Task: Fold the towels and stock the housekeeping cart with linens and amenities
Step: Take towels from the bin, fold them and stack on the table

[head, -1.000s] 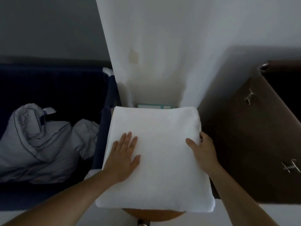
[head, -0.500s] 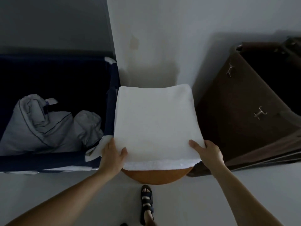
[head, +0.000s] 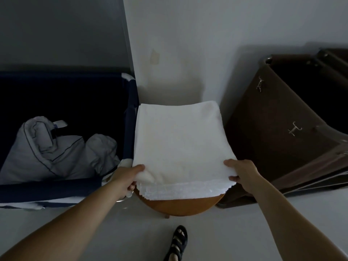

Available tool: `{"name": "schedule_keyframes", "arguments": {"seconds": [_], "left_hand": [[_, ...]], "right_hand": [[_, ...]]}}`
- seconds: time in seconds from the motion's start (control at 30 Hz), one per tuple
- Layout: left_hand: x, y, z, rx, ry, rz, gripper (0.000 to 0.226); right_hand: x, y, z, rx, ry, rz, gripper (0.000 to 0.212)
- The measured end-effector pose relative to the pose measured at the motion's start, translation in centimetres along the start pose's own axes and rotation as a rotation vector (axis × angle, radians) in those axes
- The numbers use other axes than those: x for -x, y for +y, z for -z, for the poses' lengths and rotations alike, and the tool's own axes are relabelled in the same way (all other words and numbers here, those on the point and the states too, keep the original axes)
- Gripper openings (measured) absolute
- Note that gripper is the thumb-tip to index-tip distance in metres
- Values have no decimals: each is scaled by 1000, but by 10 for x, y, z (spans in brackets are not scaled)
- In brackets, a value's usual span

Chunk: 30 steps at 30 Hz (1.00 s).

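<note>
A folded white towel (head: 178, 142) lies on a round wooden stool (head: 180, 205) against the wall. My left hand (head: 127, 178) grips the towel's near left corner, thumb on top and fingers under the edge. My right hand (head: 242, 175) grips the near right corner the same way. The near edge is lifted a little, showing a lower layer of towel beneath it.
A dark blue fabric laundry bin (head: 130, 117) stands to the left, holding crumpled white linen with dark piping (head: 56, 153). A brown case with metal clips (head: 282, 129) leans on the right. My sandalled foot (head: 178, 242) is on the pale floor below the stool.
Both hands have slid from the towel's top to its near corners and taken hold of them. The view has drawn back, so the stool and floor show more.
</note>
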<state>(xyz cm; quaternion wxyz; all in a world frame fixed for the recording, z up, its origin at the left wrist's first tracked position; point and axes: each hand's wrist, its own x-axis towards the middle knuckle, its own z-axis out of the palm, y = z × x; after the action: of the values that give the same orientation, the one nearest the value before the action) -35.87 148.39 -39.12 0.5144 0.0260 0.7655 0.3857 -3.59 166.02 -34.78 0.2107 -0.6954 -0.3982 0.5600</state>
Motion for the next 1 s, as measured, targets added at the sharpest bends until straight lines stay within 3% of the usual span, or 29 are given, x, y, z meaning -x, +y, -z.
{"name": "schedule_keyframes", "arguments": {"seconds": [0.17,0.27,0.4,0.5,0.63,0.73,0.83,1.0], "left_hand": [[-3,13,1,186,-152,102,37],[-3,20,-4,141,-177,111,42],[9,50,-12,190,-187,103,43],[27,102,-11,219,-195,-10,32],[56,204,-2,304,-170,-227,11],[77,273,2,348,-180,-399,6],[93,313,6,399,-218,-554,4],[84,292,6,417,-273,-602,16]], "right_hand": [[-12,-11,-2,68,-180,-94,75],[-18,-22,-2,110,-219,-102,81],[-16,-45,-3,156,-323,-123,75],[-11,-80,-4,21,-375,-60,54],[-12,-166,-7,-215,-261,142,25],[-7,-238,-6,-243,-226,394,31],[3,-287,2,-376,-206,476,42],[5,-277,12,-343,-178,551,35]]}}
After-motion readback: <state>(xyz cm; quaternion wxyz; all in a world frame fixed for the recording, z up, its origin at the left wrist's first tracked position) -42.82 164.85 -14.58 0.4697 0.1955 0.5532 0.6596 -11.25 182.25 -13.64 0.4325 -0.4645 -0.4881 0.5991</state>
